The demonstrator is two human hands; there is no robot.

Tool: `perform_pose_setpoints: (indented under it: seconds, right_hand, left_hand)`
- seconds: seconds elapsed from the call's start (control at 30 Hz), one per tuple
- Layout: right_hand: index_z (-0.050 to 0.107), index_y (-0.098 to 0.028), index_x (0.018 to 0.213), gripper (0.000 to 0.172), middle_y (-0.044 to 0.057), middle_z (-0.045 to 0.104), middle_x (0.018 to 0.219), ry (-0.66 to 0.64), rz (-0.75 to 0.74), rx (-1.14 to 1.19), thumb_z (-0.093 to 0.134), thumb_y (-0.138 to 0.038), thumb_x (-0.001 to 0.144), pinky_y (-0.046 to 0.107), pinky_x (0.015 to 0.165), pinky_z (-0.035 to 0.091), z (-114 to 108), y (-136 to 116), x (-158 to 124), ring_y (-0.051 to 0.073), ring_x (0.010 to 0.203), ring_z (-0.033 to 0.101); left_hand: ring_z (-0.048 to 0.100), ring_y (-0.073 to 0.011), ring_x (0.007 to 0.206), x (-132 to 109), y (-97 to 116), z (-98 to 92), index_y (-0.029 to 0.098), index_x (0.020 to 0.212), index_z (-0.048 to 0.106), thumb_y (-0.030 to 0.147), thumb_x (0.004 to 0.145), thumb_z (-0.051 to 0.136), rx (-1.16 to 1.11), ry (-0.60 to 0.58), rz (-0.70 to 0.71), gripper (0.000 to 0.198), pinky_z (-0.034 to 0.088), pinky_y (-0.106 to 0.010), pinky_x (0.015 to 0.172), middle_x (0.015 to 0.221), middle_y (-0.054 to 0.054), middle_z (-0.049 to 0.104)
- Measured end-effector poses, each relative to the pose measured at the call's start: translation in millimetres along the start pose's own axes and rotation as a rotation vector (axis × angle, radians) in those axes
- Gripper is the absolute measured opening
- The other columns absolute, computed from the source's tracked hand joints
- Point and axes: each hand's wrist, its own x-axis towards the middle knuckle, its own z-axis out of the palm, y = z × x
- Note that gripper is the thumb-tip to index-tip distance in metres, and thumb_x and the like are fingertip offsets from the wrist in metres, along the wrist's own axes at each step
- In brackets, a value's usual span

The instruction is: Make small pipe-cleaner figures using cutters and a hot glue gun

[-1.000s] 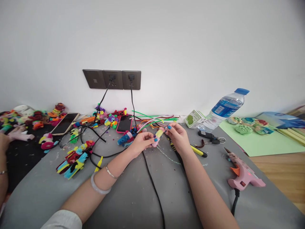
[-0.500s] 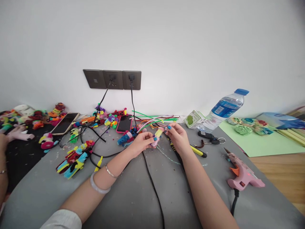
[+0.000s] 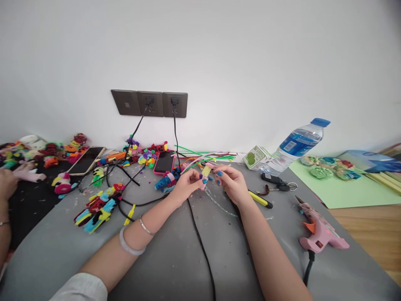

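Observation:
A small yellow and pink pipe-cleaner figure point(image 3: 206, 170) is gripped between the thumb and fingers of my left hand point(image 3: 187, 186). Its lower end is partly covered by my thumb. Just to the right of it, my right hand point(image 3: 232, 184) has thumb and forefinger pinched together; whatever is between them is too small to make out. A thin glittery strand point(image 3: 219, 205) trails over the table below the figure. Behind my hands lie green and pink pipe cleaners point(image 3: 216, 157) and a blue pipe-cleaner piece point(image 3: 164, 181).
Pipe-cleaner figures point(image 3: 98, 207) and black cables point(image 3: 200, 242) lie on the left and middle. A pink glue gun point(image 3: 322, 236), keys point(image 3: 283, 184), a yellow-handled tool point(image 3: 261, 199) and a tilted water bottle point(image 3: 297, 144) are at right. Another person's hand point(image 3: 6, 184) shows at far left.
My right hand has drawn slightly down, its fingertips lower beside the figure. My left hand still holds the figure, which has shifted a little. The other person's hand has come further into view.

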Motion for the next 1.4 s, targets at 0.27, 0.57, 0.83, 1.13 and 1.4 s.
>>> perform_pose_setpoints:
  seconds: [0.27,0.57,0.83,1.13,1.4]
  right_hand:
    - [0.076,-0.023,0.089,0.018,0.004,0.068,0.084,-0.231,0.057,-0.088,0.072,-0.038,0.079,0.025,0.053,0.046,4.0,-1.2,-2.2,0.013,0.063,0.054]
    - [0.070,-0.021,0.077,0.020,0.001,0.061,0.070,-0.242,0.041,-0.133,0.074,-0.040,0.077,0.025,0.054,0.045,6.8,-3.0,-1.7,0.013,0.062,0.050]
    - [0.063,-0.021,0.076,0.022,-0.001,0.053,0.070,-0.286,0.040,-0.159,0.070,-0.042,0.081,0.025,0.053,0.042,6.0,0.8,-1.3,0.012,0.058,0.046]
    - [0.057,-0.022,0.082,0.025,-0.001,0.049,0.071,-0.355,0.039,-0.208,0.061,-0.045,0.088,0.025,0.053,0.037,5.8,0.2,-3.4,0.012,0.059,0.044]
    - [0.051,-0.022,0.080,0.029,-0.002,0.048,0.068,-0.244,0.033,-0.275,0.057,-0.049,0.088,0.025,0.052,0.034,3.7,1.8,-0.3,0.012,0.057,0.041]
  left_hand:
    - [0.051,-0.0106,0.069,3.8,-6.7,-8.3,0.019,0.074,0.041,0.045,0.070,0.075,0.145,0.049,0.182,0.043,0.044,-0.023,0.065,0.080,0.003,0.048]
    - [0.048,-0.0126,0.075,1.4,-2.4,-4.6,0.020,0.073,0.040,0.043,0.068,0.075,0.253,0.118,0.217,0.042,0.041,-0.022,0.067,0.080,0.002,0.046]
    - [0.046,-0.0126,0.075,1.5,-2.7,-5.7,0.020,0.075,0.042,0.037,0.069,0.073,0.291,0.136,0.217,0.036,0.040,-0.021,0.065,0.079,0.002,0.046]
    - [0.050,-0.0134,0.078,0.6,1.5,-5.8,0.020,0.076,0.042,0.029,0.068,0.072,0.286,0.124,0.189,0.033,0.045,-0.022,0.066,0.085,0.000,0.048]
    - [0.048,-0.0122,0.075,3.8,-3.6,-8.2,0.019,0.077,0.042,0.026,0.069,0.070,0.310,0.126,0.222,0.030,0.043,-0.021,0.065,0.081,0.001,0.046]
